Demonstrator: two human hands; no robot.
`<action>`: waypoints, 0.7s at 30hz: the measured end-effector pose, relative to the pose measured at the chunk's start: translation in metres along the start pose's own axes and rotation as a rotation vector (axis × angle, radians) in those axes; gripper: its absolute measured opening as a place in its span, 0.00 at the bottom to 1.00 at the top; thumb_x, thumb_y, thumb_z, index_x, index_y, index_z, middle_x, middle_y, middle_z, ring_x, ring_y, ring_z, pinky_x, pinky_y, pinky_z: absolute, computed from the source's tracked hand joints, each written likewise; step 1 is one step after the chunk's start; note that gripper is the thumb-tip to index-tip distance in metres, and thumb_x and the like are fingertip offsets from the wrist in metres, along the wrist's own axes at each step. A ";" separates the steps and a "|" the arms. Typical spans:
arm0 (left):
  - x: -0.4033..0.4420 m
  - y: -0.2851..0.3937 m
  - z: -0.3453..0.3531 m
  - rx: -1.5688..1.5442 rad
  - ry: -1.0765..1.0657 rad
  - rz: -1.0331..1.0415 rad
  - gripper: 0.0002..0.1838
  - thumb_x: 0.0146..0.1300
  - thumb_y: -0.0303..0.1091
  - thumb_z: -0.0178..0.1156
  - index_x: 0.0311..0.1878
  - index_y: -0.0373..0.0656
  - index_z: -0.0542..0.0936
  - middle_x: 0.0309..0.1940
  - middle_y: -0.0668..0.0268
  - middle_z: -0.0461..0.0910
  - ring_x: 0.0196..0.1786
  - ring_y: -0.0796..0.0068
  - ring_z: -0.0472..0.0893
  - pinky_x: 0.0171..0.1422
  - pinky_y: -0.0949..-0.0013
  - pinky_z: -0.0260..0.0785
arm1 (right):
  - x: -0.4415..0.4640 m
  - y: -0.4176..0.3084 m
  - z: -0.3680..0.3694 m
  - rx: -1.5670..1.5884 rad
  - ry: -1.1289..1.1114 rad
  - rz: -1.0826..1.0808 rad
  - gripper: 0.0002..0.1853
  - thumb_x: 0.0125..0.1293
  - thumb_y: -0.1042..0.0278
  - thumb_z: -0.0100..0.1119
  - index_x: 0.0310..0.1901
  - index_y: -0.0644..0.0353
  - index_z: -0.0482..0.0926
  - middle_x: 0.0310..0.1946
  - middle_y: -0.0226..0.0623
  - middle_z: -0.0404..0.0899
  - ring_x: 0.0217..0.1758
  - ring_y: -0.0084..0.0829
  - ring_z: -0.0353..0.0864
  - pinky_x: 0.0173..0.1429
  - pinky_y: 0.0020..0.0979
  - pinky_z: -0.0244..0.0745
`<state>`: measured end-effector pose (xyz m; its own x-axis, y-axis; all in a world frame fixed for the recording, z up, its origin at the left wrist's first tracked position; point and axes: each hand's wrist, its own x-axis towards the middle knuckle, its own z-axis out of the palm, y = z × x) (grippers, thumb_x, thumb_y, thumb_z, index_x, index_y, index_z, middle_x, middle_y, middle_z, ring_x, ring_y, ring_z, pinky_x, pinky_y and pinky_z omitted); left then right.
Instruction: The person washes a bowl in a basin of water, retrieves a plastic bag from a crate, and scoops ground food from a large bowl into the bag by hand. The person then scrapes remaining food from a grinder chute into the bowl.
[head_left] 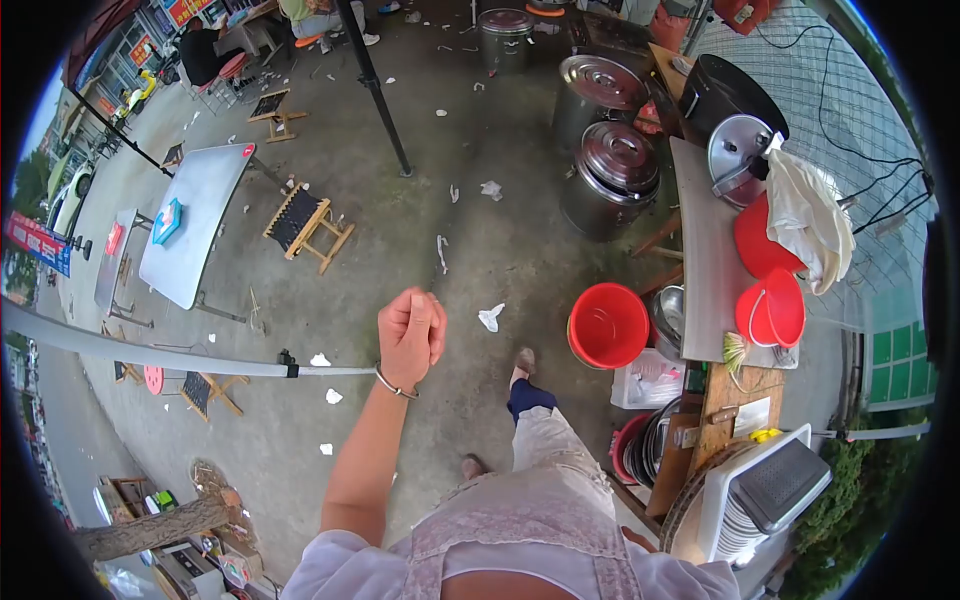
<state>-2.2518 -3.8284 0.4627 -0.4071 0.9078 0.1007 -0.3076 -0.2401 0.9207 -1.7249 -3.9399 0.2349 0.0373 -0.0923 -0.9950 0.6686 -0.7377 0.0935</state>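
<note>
My left hand [411, 338] is raised in front of my body, over the bare floor, with its fingers curled together. A bracelet [396, 385] circles its wrist. Whether anything lies inside the curled fingers is too small to tell. White scraps of litter [490, 317] lie on the ground beyond and beside it. My right hand does not show; only the sleeve on that side appears at the bottom edge. To the right stands an empty-looking red bucket [608, 325].
At the left stand a pale folding table [196, 222] and a folding stool [300, 226]. Lidded metal pots [618, 160] stand at upper right. On the right, a long table [698, 250] holds red buckets. A dark pole [376, 90] rises ahead. People sit at upper left.
</note>
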 end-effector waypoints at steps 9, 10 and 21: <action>0.239 0.147 0.099 -0.580 -0.805 0.394 0.20 0.71 0.50 0.39 0.31 0.43 0.65 0.25 0.55 0.75 0.17 0.70 0.72 0.19 0.72 0.66 | -0.005 -0.325 -0.085 -0.091 0.062 -0.160 0.15 0.61 0.68 0.54 0.51 0.54 0.74 0.35 0.36 0.77 0.41 0.33 0.80 0.45 0.43 0.80; 0.263 0.159 0.105 -0.580 -0.838 0.404 0.20 0.71 0.50 0.39 0.32 0.43 0.65 0.26 0.55 0.75 0.18 0.69 0.73 0.20 0.71 0.67 | -0.012 -0.362 -0.097 -0.116 0.109 -0.215 0.15 0.61 0.68 0.54 0.51 0.54 0.74 0.35 0.36 0.77 0.41 0.33 0.80 0.45 0.43 0.80; 0.513 0.161 0.089 -0.747 -0.525 0.642 0.20 0.67 0.53 0.48 0.34 0.44 0.71 0.32 0.52 0.79 0.22 0.73 0.75 0.24 0.77 0.67 | -0.053 -0.822 -0.201 -0.348 0.379 -0.901 0.17 0.55 0.77 0.48 0.48 0.61 0.75 0.39 0.40 0.79 0.38 0.31 0.80 0.35 0.36 0.82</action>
<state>-2.4338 -3.3707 0.6955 -0.3164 0.5310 0.7861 -0.6820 -0.7033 0.2005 -2.1276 -3.1941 0.2037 -0.3918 0.6591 -0.6420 0.7397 -0.1894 -0.6458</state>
